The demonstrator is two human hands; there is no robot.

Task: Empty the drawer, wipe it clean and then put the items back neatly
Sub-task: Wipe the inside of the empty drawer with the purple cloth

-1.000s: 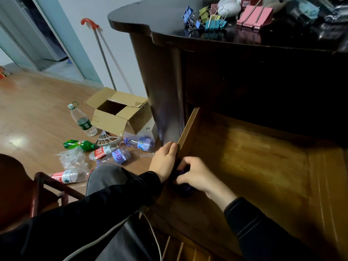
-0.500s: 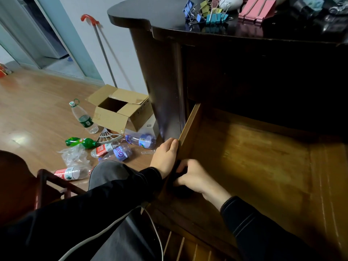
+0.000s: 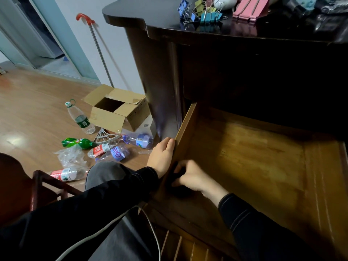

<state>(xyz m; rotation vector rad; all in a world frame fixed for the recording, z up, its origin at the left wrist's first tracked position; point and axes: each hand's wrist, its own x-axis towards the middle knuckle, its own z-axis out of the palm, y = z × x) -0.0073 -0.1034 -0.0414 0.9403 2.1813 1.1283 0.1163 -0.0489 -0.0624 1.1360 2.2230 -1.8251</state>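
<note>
Right grip (image 3: 192, 178) clenches a dark cloth (image 3: 175, 177) in the near-left corner of the drawer (image 3: 244, 157). Left grip (image 3: 162, 157) contacts the side wall from outside; its closure cannot be told.

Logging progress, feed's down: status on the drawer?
Left hand grips drawer side. Right hand holds dark cloth in near-left corner. Drawer looks empty; nothing in the way.
</note>
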